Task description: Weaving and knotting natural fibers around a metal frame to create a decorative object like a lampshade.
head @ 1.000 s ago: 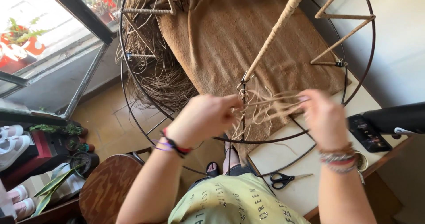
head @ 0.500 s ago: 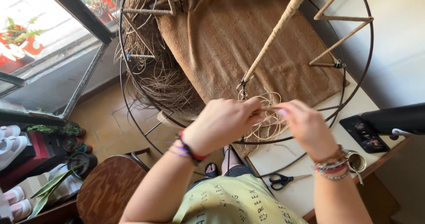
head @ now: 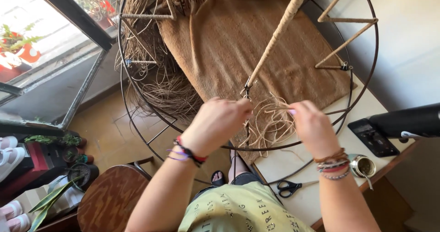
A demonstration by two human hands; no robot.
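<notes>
A large round black metal frame (head: 366, 80) lies over a brown woven mat (head: 238, 44) on a white table (head: 298, 168). One spoke (head: 275, 37) of the frame is wrapped in pale fibre. My left hand (head: 215, 124) pinches the fibre at the bare lower part of that spoke. My right hand (head: 311, 126) holds a loose bundle of pale fibre strands (head: 270, 119) just to the right. The two hands are a short way apart, with the strands running between them.
Black scissors (head: 288, 187) lie on the table near its front edge. A small round metal cup (head: 363, 165) and a dark flat phone (head: 371, 138) sit at the right. A heap of raffia (head: 165, 90) hangs at the left. A wooden stool (head: 110, 197) stands below left.
My hands drew together half a second ago and have since parted a little. The fibre bundle has stayed between them, and the view has shifted slightly.
</notes>
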